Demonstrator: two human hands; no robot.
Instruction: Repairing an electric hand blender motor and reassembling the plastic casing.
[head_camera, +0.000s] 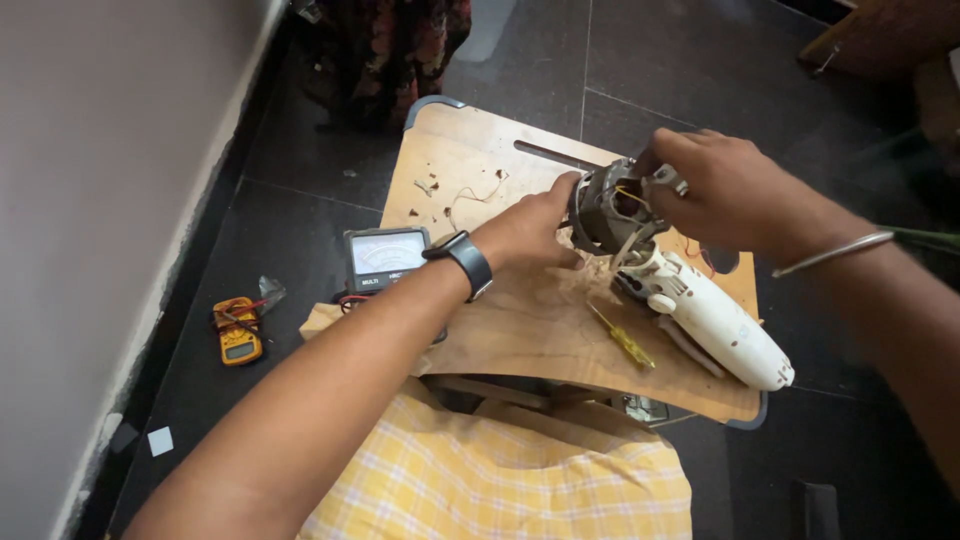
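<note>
A home floor repair spot: dark floor tiles (650, 60), low wooden board (520, 330), meters.

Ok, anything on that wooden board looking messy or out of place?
Yes. Brown crumbs and a loose wire litter the wooden board near its far left corner, and a yellow multimeter lies on the floor beside it, its leads tangled.

I am wearing the only camera on my head, and it is looking steeply down and forward, close over the wooden surface (520, 330) across my lap, taking in my forearms and the dark tiled floor (300, 200) around.
</note>
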